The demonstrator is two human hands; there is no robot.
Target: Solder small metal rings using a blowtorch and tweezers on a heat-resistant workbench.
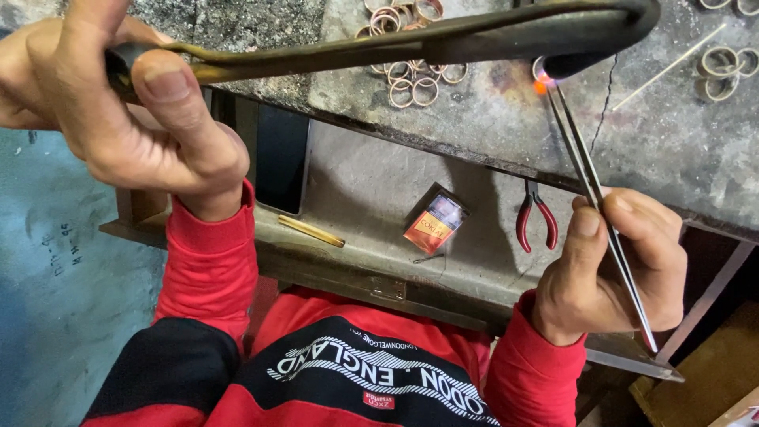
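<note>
- While the left hand (118, 95) is gripping the torch (411, 43) closed-fisted, its long axis is running rightward to the nozzle.
- Right hand (617, 269) is pinching tweezers (589, 182), tips reaching up to the glowing ring (541, 79) under the nozzle; nearer hand.
- Loose rings (411, 79) are lying leftward on the slab (490, 119).

Even, moderately bright light falls from above, leaving soft shadows under the desk (490, 134) edge. An orange glow (541, 85) marks the one hot spot. The near left hand (118, 103) looks slightly soft, perhaps wide-angle stretched.
</note>
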